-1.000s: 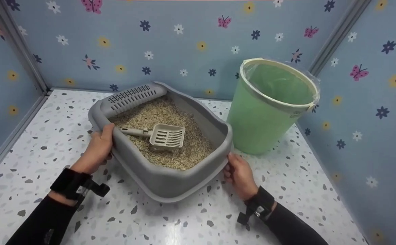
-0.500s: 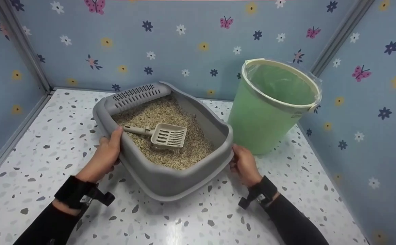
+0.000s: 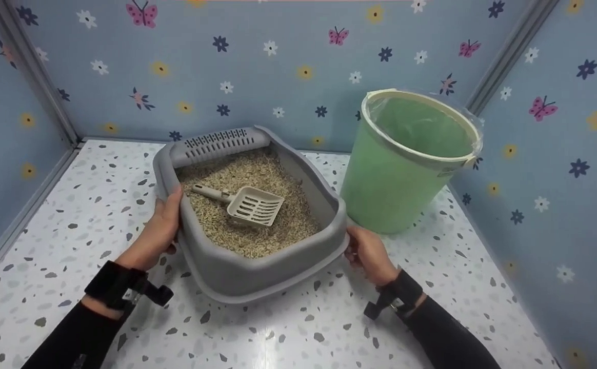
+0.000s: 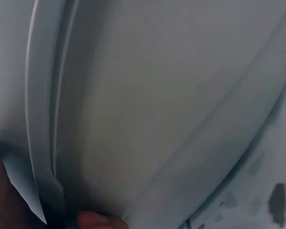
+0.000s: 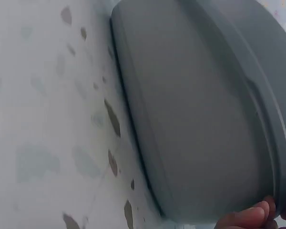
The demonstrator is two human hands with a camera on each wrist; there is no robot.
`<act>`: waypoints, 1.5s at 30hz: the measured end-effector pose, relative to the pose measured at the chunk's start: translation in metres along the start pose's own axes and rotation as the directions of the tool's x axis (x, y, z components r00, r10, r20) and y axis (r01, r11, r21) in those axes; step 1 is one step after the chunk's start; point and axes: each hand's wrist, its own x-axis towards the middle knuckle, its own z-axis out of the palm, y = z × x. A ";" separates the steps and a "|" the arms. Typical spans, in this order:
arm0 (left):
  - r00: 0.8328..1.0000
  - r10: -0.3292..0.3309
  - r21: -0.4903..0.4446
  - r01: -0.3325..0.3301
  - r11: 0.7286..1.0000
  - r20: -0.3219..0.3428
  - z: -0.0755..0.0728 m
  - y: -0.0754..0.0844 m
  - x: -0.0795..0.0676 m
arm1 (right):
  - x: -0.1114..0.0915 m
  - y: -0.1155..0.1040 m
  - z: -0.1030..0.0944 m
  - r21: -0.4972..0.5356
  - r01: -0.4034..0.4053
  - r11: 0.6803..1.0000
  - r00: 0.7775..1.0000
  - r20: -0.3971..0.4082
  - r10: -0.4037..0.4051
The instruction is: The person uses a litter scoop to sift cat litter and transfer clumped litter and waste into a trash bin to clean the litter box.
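Note:
A grey litter box (image 3: 257, 279) stands on the speckled table, turned at an angle, with a slotted ledge at its back left. Tan granular litter (image 3: 247, 241) covers its floor. On the litter lies a beige slotted scoop (image 3: 255, 206), its handle pointing to the left wall. My left hand (image 3: 157, 230) grips the box's left rim, thumb on top; the left wrist view shows a fingertip (image 4: 102, 220) below the rim. My right hand (image 3: 373, 253) holds the rim near the right front corner. In the right wrist view, fingers (image 5: 250, 217) press its underside.
A green bin (image 3: 383, 189) with a clear plastic liner stands just right of the box, close to my right hand. Flower-patterned panels (image 3: 257, 77) enclose the table at the back and both sides. Speckled tabletop (image 3: 278, 333) shows in front.
The litter box has turned clockwise as seen from above, its back end going right and its front left. My left hand has moved right with the rim; the scoop has turned with the box.

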 end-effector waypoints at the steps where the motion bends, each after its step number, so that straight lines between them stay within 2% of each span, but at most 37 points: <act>1: 1.000 0.005 0.007 -0.005 1.000 0.010 0.002 -0.001 -0.004 | 0.004 0.000 0.000 -0.020 0.012 1.000 1.000 -0.009 -0.012; 4: 1.000 0.024 0.016 -0.024 1.000 0.003 0.009 -0.002 -0.013 | 0.012 0.001 0.000 -0.049 0.057 0.997 0.998 -0.021 -0.058; 8: 0.998 0.054 0.021 -0.054 0.998 -0.031 0.011 0.001 -0.016 | 0.011 0.002 0.001 -0.009 0.081 0.997 0.997 -0.007 -0.081; 12: 0.998 0.057 0.043 -0.056 0.998 -0.021 0.005 0.000 -0.008 | -0.001 0.005 0.002 0.012 0.073 0.997 0.997 0.036 -0.073; 16: 0.996 0.093 0.039 -0.093 0.995 0.013 -0.003 -0.002 0.007 | -0.016 0.006 0.002 -0.003 0.071 0.997 0.994 0.085 -0.071; 20: 0.992 0.123 0.020 -0.124 0.992 0.038 -0.006 -0.003 0.012 | -0.017 0.003 0.003 -0.036 0.078 0.996 0.991 0.108 -0.074; 22: 0.991 0.123 0.005 -0.124 0.992 0.057 -0.004 -0.004 0.007 | -0.011 0.003 0.003 -0.034 0.069 0.997 0.994 0.090 -0.066; 26: 0.991 0.104 -0.006 -0.104 0.995 0.082 0.002 -0.005 -0.012 | 0.003 0.004 0.005 -0.008 0.061 0.998 0.998 0.033 -0.061; 30: 0.992 0.116 -0.025 -0.115 0.993 0.053 0.009 -0.003 -0.020 | 0.009 0.007 0.006 0.009 0.107 0.994 0.994 -0.010 -0.107; 37: 0.989 0.145 -0.034 -0.145 0.989 0.015 0.013 -0.007 -0.010 | 0.000 0.010 0.005 0.051 0.131 0.990 0.989 0.060 -0.134; 41: 0.987 0.160 -0.025 -0.160 0.987 0.016 0.014 -0.007 -0.002 | -0.011 0.012 0.004 0.055 0.132 0.990 0.988 0.080 -0.136; 45: 0.982 0.188 -0.053 -0.186 0.981 0.034 0.016 -0.006 0.003 | -0.021 0.014 0.002 0.056 0.122 0.991 0.989 0.082 -0.126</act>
